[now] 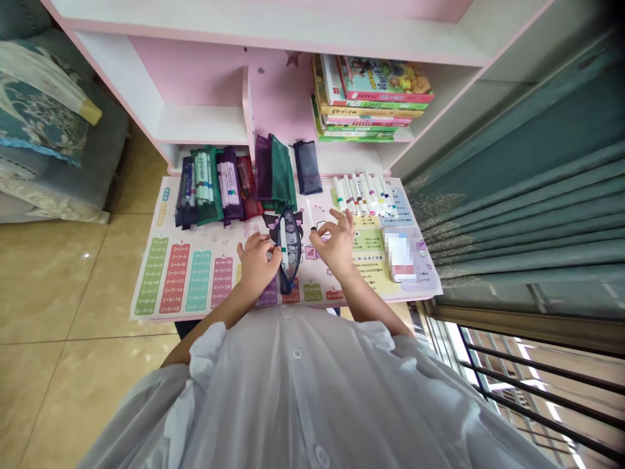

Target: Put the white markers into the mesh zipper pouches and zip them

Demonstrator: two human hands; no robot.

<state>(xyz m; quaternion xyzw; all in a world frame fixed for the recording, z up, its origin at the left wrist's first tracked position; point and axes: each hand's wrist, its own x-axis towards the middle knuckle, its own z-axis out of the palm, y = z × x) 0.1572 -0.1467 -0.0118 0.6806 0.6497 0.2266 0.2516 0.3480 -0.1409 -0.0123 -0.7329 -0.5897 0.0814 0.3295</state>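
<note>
A navy mesh zip pouch (293,259) stands with its mouth spread on the desk in front of me. Inside it lies a white marker with a green band (284,238). My left hand (260,262) is closed on the pouch's left edge, thumb and forefinger pinched. To the right of the pouch, my right hand (336,242) pinches a white marker with a dark end (310,213), its other fingers spread. More white markers with coloured bands (364,194) lie in a row beyond that hand.
Filled mesh pouches (208,185) lie at the back left. Flat purple and green pouches (282,172) and a navy one (308,168) are beside them. A blurred phone-like item (403,257) rests at the right. Stacked books (371,98) fill the shelf. A curtain (517,189) hangs at right.
</note>
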